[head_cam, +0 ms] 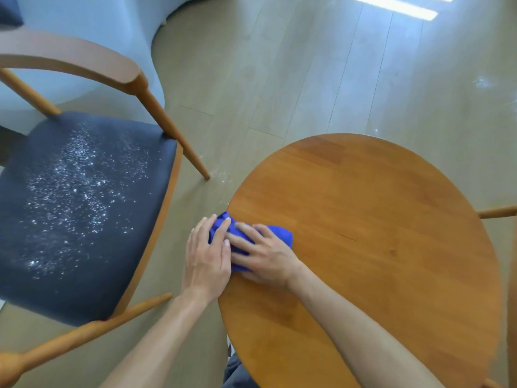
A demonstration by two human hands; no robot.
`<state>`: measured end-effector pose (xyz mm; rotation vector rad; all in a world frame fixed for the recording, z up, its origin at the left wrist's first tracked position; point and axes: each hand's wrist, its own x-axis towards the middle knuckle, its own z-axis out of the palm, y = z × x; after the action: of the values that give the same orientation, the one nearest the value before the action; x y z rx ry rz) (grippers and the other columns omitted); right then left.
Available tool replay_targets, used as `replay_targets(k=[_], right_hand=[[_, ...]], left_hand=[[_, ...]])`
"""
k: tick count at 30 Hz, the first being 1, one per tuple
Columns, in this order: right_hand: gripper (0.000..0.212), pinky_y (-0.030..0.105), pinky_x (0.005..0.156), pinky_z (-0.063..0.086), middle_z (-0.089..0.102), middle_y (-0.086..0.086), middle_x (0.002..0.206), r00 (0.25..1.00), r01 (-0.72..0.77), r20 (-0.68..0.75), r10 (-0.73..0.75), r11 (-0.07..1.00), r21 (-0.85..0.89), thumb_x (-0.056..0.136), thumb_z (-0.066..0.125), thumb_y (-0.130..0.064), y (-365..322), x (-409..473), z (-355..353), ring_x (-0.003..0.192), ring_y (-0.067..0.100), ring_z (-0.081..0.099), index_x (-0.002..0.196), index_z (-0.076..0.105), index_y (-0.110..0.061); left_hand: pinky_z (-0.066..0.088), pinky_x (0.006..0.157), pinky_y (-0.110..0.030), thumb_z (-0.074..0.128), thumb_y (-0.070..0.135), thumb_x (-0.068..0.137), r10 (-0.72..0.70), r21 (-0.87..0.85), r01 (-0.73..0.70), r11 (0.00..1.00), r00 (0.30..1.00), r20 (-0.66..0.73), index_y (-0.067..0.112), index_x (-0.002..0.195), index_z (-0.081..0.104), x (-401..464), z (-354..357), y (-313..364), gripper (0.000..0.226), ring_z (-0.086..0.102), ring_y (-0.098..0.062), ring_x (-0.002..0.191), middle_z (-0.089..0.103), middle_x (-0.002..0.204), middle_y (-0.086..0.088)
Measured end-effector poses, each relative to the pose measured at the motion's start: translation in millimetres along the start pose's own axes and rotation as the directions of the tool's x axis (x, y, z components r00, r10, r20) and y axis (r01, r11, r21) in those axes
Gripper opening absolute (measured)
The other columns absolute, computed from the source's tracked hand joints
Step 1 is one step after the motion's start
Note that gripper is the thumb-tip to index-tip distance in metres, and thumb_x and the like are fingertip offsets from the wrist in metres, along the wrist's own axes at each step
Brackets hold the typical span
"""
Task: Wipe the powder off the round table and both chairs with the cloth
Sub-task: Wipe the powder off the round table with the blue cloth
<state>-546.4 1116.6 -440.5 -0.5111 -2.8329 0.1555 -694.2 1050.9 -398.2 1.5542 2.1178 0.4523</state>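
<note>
Powder (75, 189) lies scattered in white specks over the dark seat of one chair (84, 219) left of the one round table (377, 247); a little more dusts the floor (221, 173) by the chair leg. Only a wooden bar (498, 212) shows at the right edge. One blue cloth (279, 233) sits bunched at the table's left rim. Two hands press it with straight fingers: left hand (205, 257), right hand (263, 256).
</note>
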Motion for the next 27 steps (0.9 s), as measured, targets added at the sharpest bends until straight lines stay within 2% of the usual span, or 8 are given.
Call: replay_targets(k=[5, 10, 13, 17, 22, 27], right_hand=[[0.039, 0.042, 0.083, 0.050, 0.053, 0.004, 0.141, 0.979, -0.198, -0.057, 0.196, 0.980, -0.030, 0.081, 0.060, -0.027, 54.9, 26.9, -5.1, 0.116, 0.034, 0.059, 0.118, 0.068, -0.025], [0.041, 0.041, 0.086, 0.049, 0.053, 0.004, 0.141, 0.926, -0.372, -0.100, 0.363, 0.922, -0.102, 0.079, 0.064, -0.029, 110.8, 31.8, -8.4, 0.117, 0.034, 0.058, 0.120, 0.067, -0.026], [0.042, 0.043, 0.085, 0.049, 0.052, 0.006, 0.142, 0.883, -0.466, -0.137, 0.449, 0.875, -0.135, 0.079, 0.066, -0.028, 141.1, 24.5, -10.1, 0.117, 0.035, 0.057, 0.120, 0.067, -0.024], [0.036, 0.044, 0.083, 0.050, 0.054, 0.008, 0.139, 0.809, -0.583, -0.206, 0.550, 0.796, -0.163, 0.084, 0.064, -0.028, 172.6, 2.1, -15.9, 0.115, 0.038, 0.058, 0.119, 0.068, -0.021], [0.035, 0.045, 0.081, 0.050, 0.053, 0.010, 0.140, 0.726, -0.687, -0.251, 0.640, 0.694, -0.216, 0.087, 0.062, -0.031, 208.1, -49.3, -33.1, 0.115, 0.039, 0.058, 0.120, 0.067, -0.020], [0.038, 0.047, 0.080, 0.050, 0.051, 0.013, 0.141, 0.576, -0.817, -0.295, 0.763, 0.523, -0.244, 0.088, 0.062, -0.029, 229.6, -119.0, -53.1, 0.118, 0.040, 0.057, 0.124, 0.066, -0.017]], left_hand=[[0.026, 0.114, -0.044, 0.043, 0.022, 0.091, 0.034, 0.048, -0.033, 0.998, 0.999, -0.016, 0.015, 0.141, 0.047, 16.8, 4.2, 5.2, 0.050, 0.030, -0.030, 0.140, 0.034, 0.151, -0.013], [0.026, 0.115, -0.050, 0.044, 0.025, 0.091, 0.097, 0.114, -0.101, 0.988, 0.994, 0.047, 0.018, 0.142, 0.047, 29.1, 21.3, 20.6, 0.051, 0.025, -0.030, 0.143, 0.032, 0.153, -0.012], [0.018, 0.118, -0.046, 0.040, 0.031, 0.092, 0.112, 0.177, -0.128, 0.976, 0.989, 0.101, 0.024, 0.144, 0.042, 32.8, 35.2, 27.9, 0.053, 0.020, -0.029, 0.146, 0.027, 0.156, -0.011], [0.015, 0.117, -0.050, 0.027, 0.043, 0.091, 0.096, 0.292, -0.131, 0.947, 0.987, 0.132, 0.028, 0.147, 0.037, 35.3, 51.2, 37.8, 0.058, 0.018, -0.031, 0.146, 0.025, 0.156, -0.013], [0.015, 0.115, -0.058, 0.029, 0.046, 0.089, 0.039, 0.339, -0.066, 0.938, 0.995, 0.088, 0.027, 0.145, 0.041, 37.6, 66.2, 50.2, 0.060, 0.019, -0.038, 0.144, 0.026, 0.154, -0.019], [0.014, 0.113, -0.062, 0.028, 0.047, 0.086, 0.003, 0.343, -0.021, 0.939, 0.999, 0.052, 0.023, 0.143, 0.045, 39.3, 72.7, 62.7, 0.064, 0.018, -0.040, 0.143, 0.027, 0.151, -0.022]])
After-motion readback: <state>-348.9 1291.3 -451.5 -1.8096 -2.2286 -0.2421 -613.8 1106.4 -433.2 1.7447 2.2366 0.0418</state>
